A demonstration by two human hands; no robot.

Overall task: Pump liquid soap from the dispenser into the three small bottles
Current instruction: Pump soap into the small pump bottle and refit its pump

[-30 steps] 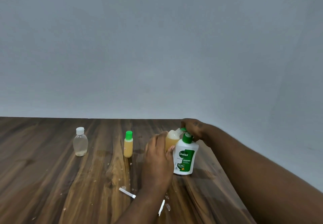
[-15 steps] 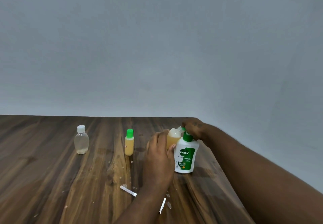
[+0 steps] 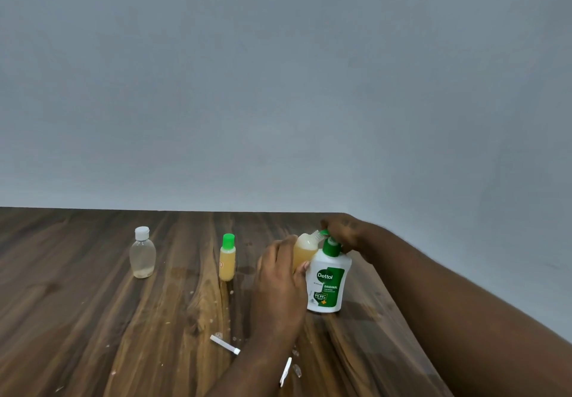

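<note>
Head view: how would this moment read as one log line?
left hand: grips open small bottle | right hand: grips pump head of dispenser, nozzle at bottle mouth | green-capped bottle, white-capped bottle: standing aside

Single head-worn wide-angle view, facing forward and slightly down. Fingers (image 3: 280, 252) sit low, right of centre, at close range; bench (image 3: 93, 303) spreads left of them, wall (image 3: 278, 87) beyond.

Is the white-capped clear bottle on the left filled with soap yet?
No, the white-capped bottle stands capped and nearly empty, with only a thin yellowish layer at its bottom.
</note>
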